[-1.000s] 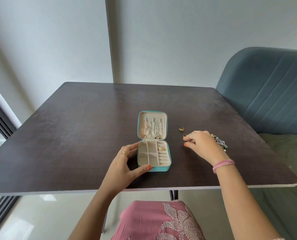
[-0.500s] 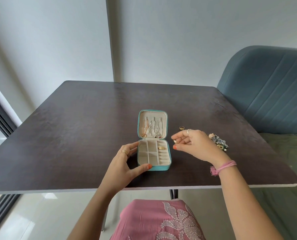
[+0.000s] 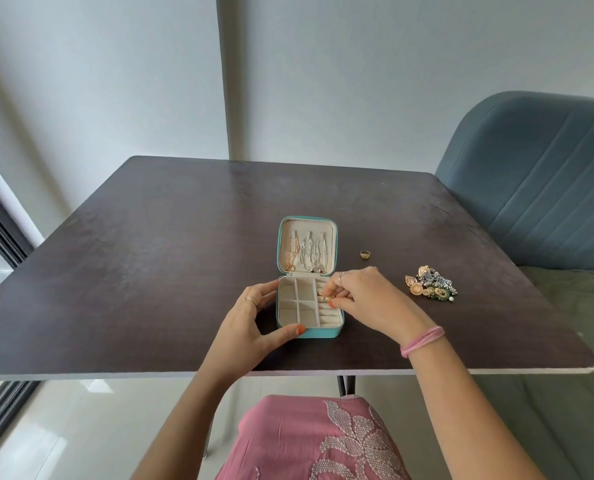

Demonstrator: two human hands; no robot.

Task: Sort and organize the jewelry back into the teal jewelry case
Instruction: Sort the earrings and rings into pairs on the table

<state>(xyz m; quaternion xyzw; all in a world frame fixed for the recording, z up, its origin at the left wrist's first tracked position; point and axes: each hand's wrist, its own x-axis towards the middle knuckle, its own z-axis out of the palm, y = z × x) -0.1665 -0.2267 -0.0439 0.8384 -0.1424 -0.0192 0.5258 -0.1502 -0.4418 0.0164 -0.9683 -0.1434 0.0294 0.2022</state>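
The teal jewelry case (image 3: pixel 323 332) lies open on the dark table (image 3: pixel 150 271), its lid upright with gold and silver chains (image 3: pixel 306 252) hanging inside. My left hand (image 3: pixel 254 320) holds the case's left side, thumb on the front edge. My right hand (image 3: pixel 364 299) is over the ring rolls on the case's right side, pinching a small gold ring (image 3: pixel 327 298) at the fingertips. A loose gold ring (image 3: pixel 365 254) lies on the table to the right of the lid. A pile of earrings (image 3: pixel 430 284) sits further right.
A blue-grey upholstered chair (image 3: pixel 538 181) stands at the table's right side, with a green cushion below it. The table's front edge runs just under my wrists. A dark window frame is at the far left.
My right hand lifted a ring from the table right of the case and carried it left over the ring rolls. My left hand stayed on the case.
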